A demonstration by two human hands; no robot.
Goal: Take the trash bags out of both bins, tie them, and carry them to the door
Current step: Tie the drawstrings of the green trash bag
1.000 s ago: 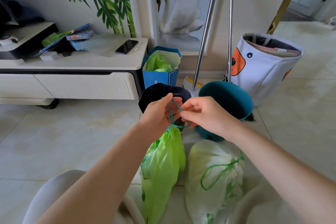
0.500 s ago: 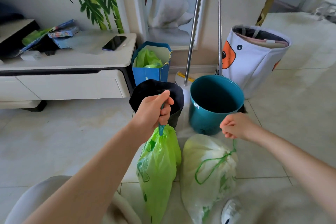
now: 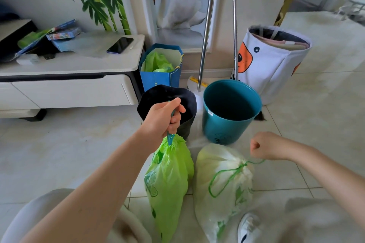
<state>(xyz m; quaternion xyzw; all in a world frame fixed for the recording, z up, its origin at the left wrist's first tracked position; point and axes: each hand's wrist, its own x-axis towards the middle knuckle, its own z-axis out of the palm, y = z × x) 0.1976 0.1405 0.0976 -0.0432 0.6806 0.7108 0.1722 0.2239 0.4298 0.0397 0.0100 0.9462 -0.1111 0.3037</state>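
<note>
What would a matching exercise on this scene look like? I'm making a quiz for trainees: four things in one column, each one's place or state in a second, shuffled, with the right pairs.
Things:
1. bright green trash bag
2. pale trash bag
3. teal bin
4. phone

Places or states:
A. lies on the white cabinet
B. stands on the floor with no bag in it
C. hangs by its drawstring from the left hand
D. rests on the floor, its green drawstring running to the right hand

Pairs: 1-C, 2-D, 3-B, 4-A
</note>
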